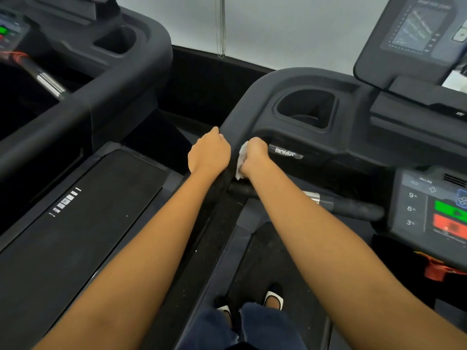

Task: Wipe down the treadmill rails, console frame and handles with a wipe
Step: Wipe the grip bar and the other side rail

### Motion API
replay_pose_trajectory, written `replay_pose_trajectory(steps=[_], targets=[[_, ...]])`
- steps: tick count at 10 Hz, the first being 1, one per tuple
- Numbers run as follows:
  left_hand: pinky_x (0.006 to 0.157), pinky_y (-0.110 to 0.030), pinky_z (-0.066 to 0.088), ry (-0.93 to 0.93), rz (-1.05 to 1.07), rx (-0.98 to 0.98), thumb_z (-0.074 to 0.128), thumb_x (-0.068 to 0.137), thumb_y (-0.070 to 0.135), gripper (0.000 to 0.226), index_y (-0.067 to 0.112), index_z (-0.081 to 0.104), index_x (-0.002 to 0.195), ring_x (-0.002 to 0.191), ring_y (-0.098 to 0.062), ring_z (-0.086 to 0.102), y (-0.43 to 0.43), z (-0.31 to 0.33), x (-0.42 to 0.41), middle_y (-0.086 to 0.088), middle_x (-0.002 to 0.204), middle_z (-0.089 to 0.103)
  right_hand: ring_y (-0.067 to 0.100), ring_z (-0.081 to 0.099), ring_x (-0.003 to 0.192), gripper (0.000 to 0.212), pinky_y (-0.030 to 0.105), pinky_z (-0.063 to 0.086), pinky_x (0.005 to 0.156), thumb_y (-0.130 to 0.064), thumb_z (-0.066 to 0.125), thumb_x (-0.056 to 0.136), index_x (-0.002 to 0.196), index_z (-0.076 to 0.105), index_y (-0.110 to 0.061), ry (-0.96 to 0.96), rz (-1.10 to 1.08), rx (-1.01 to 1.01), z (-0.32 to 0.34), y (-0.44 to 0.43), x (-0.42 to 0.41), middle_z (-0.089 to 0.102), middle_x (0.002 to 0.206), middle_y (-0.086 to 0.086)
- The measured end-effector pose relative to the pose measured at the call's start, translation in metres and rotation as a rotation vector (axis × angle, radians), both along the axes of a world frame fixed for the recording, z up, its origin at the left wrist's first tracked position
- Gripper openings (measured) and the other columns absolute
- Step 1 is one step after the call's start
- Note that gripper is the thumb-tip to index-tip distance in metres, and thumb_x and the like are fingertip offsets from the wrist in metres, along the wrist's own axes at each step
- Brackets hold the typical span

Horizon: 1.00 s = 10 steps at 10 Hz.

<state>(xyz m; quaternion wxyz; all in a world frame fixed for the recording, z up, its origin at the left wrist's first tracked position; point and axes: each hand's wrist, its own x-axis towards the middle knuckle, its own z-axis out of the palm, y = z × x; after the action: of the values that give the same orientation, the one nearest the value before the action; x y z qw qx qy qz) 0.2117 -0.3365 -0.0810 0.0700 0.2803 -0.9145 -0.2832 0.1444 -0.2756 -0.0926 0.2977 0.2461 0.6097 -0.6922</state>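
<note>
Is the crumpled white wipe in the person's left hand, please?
No, the crumpled white wipe sits in the right hand; the left hand grips the black rail.

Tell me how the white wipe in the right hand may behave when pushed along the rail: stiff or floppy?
Probably floppy: the wipe is crumpled in the right hand, its lower end hanging loose. Likely light, as it bunches small. It may fold against the rail.
</note>
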Motion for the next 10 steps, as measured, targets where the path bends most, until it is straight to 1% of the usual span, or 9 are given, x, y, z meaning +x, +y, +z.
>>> replay_pose_trajectory(steps=[1, 2, 3, 4, 5, 6, 7, 8, 10], targets=[[0.084, -0.038, 0.038, -0.018, -0.005, 0.018, 0.026, 0.102, 0.024, 0.042, 0.013, 0.045, 0.137, 0.115, -0.033, 0.053, -0.004, -0.001, 0.001, -0.011, 0.131, 0.056, 0.032, 0.060, 0.102, 0.033, 0.037, 0.046, 0.095, -0.014, 0.027, 0.102, 0.117, 0.055, -0.003, 0.169, -0.160, -0.060, -0.003, 0.009, -0.004, 0.058, 0.092, 0.012], [0.076, -0.037, 0.038, 0.009, -0.007, 0.019, 0.027, 0.100, 0.025, 0.039, 0.010, 0.051, 0.127, 0.106, -0.033, 0.057, -0.006, -0.005, -0.001, -0.012, 0.119, 0.062, 0.013, 0.042, 0.052, 0.016, 0.028, 0.047, 0.051, -0.016, 0.032, 0.098, 0.087, 0.043, -0.015, 0.173, -0.133, -0.070, -0.011, 0.009, 0.016, 0.040, 0.059, -0.001], [0.076, -0.034, 0.036, 0.010, 0.004, -0.012, 0.027, 0.102, 0.024, 0.039, 0.011, 0.050, 0.130, 0.106, -0.032, 0.058, -0.002, -0.003, -0.001, -0.010, 0.120, 0.061, 0.030, 0.059, 0.060, 0.026, 0.037, 0.054, 0.062, -0.008, 0.037, 0.095, 0.084, 0.056, 0.007, 0.228, -0.106, -0.128, -0.018, 0.036, 0.030, 0.062, 0.074, 0.014], [0.074, -0.033, 0.035, 0.019, 0.006, -0.055, 0.027, 0.103, 0.024, 0.039, 0.010, 0.048, 0.133, 0.104, -0.031, 0.058, -0.001, -0.003, -0.001, -0.011, 0.120, 0.061, 0.030, 0.056, 0.077, 0.023, 0.043, 0.052, 0.075, -0.013, 0.045, 0.087, 0.090, 0.064, -0.001, 0.315, -0.102, -0.180, -0.005, 0.064, 0.040, 0.059, 0.086, 0.009], [0.073, -0.033, 0.035, 0.031, -0.005, -0.066, 0.027, 0.103, 0.024, 0.038, 0.009, 0.050, 0.130, 0.100, -0.030, 0.058, -0.003, -0.004, -0.001, -0.011, 0.117, 0.062, 0.031, 0.056, 0.074, 0.033, 0.036, 0.036, 0.059, -0.011, 0.035, 0.079, 0.099, 0.062, -0.012, 0.810, 0.439, 0.647, 0.003, 0.060, 0.043, 0.054, 0.076, 0.006], [0.071, -0.034, 0.034, 0.041, -0.013, -0.086, 0.027, 0.103, 0.024, 0.036, 0.009, 0.053, 0.122, 0.092, -0.026, 0.057, -0.002, -0.005, 0.001, -0.010, 0.113, 0.063, 0.038, 0.057, 0.105, 0.047, 0.044, 0.039, 0.088, -0.009, 0.043, 0.083, 0.127, 0.049, 0.006, 0.991, 0.809, 1.182, -0.043, 0.043, 0.086, 0.061, 0.114, 0.020], [0.068, -0.033, 0.035, 0.065, -0.030, -0.121, 0.029, 0.102, 0.022, 0.033, 0.006, 0.054, 0.117, 0.092, -0.027, 0.059, -0.001, -0.008, 0.002, -0.012, 0.109, 0.062, 0.038, 0.041, 0.134, 0.053, 0.048, 0.029, 0.113, -0.010, 0.052, 0.080, 0.131, 0.051, 0.005, 1.133, 0.807, 1.254, -0.080, 0.054, 0.132, 0.046, 0.141, 0.024], [0.074, -0.031, 0.043, 0.098, -0.103, -0.196, 0.033, 0.101, 0.018, 0.034, 0.002, 0.048, 0.128, 0.108, -0.028, 0.056, 0.003, -0.013, 0.009, -0.013, 0.125, 0.055, 0.039, 0.048, 0.124, 0.051, 0.049, 0.032, 0.111, -0.005, 0.056, 0.079, 0.128, 0.053, 0.005, 1.339, 0.780, 1.215, -0.091, 0.076, 0.132, 0.051, 0.136, 0.021], [0.113, -0.041, 0.030, 0.063, -0.330, -0.393, 0.041, 0.098, 0.014, 0.053, -0.001, 0.027, 0.147, 0.140, -0.031, 0.030, 0.007, -0.024, 0.035, -0.020, 0.153, 0.027, 0.030, 0.059, 0.092, 0.031, 0.038, 0.040, 0.081, -0.022, 0.046, 0.089, 0.111, 0.059, -0.005, 1.182, 0.950, 1.333, -0.055, 0.052, 0.084, 0.064, 0.100, 0.010]])
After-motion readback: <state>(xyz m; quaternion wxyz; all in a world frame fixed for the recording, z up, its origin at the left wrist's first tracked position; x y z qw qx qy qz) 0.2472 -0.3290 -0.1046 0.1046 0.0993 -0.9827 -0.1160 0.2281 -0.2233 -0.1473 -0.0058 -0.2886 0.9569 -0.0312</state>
